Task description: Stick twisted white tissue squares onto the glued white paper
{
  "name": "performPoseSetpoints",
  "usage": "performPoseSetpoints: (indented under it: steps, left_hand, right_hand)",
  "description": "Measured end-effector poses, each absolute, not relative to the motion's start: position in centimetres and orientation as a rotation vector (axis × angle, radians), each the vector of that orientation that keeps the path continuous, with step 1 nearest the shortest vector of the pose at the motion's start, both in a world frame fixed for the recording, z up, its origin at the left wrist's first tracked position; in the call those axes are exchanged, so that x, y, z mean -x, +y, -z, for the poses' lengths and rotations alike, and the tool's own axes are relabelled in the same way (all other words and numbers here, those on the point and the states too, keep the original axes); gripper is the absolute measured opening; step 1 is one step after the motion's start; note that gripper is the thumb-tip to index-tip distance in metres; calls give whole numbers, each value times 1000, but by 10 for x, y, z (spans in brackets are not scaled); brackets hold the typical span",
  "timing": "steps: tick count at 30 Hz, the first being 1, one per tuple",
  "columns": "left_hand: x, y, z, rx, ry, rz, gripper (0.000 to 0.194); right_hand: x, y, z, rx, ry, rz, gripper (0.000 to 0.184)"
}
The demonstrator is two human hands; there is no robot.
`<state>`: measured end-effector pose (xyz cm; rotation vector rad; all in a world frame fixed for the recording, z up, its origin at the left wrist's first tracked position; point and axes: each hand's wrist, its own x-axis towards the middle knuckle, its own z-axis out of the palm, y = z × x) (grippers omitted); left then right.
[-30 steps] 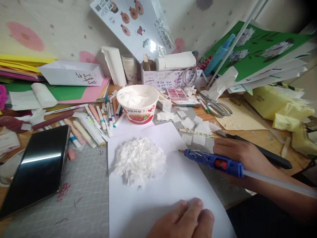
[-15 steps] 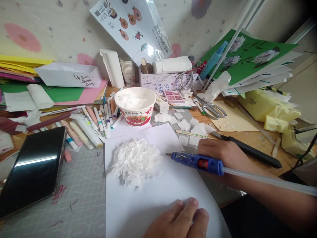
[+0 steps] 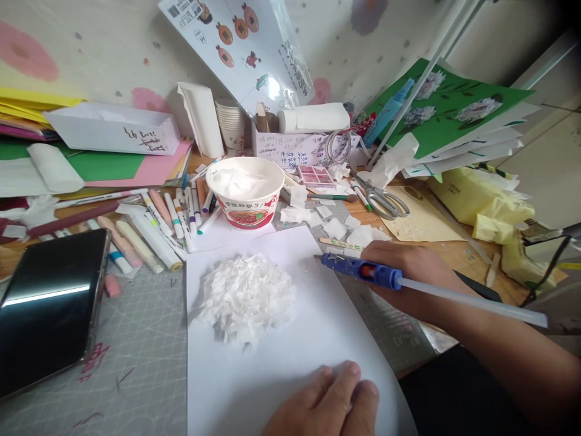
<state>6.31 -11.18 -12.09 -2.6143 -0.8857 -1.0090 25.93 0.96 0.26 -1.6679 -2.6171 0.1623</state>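
My right hand (image 3: 399,263) is wrapped round a blue hot glue gun (image 3: 358,270), a long translucent glue stick (image 3: 472,303) poking out of its back. The gun's tip points left, above the right edge of a white paper sheet (image 3: 254,381). On that sheet sits a fluffy mound of white paper shreds (image 3: 245,297), apart from the tip. My left hand (image 3: 329,402) lies on the sheet's lower part, fingers stretched out and holding nothing. Behind the mound stands a paper bowl (image 3: 245,191) with white paper pieces inside.
A phone (image 3: 52,303) lies at left on the grey cutting mat (image 3: 140,363). Several markers (image 3: 181,218) are strewn behind it. Scissors (image 3: 385,200), paper scraps (image 3: 336,229) and a yellow tissue pack (image 3: 481,200) are on the right. A white box (image 3: 290,148) stands at the back.
My right hand has drawn the glue gun slightly up and away from the mound. My left hand stays on the sheet. The view has shifted a little.
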Motion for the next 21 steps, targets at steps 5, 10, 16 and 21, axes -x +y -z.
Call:
performPoseSetpoints:
  steps: [5, 10, 16, 21]
  left_hand:
    - [-62, -112, 120, 2626, -879, 1009, 31]
    - [-65, -105, 107, 2595, -875, 1149, 28]
    - [-67, -100, 90, 2616, -836, 1202, 30]
    - [-68, -102, 87, 2633, -854, 1202, 31]
  right_hand:
    - [-272, 1, -1, 1727, -2589, -55, 20]
    - [-277, -8, -6, 1580, -2671, -293, 13]
    - [-278, -13, -5, 1544, -2676, -211, 22]
    - [-267, -14, -8, 1468, -2709, -466, 16]
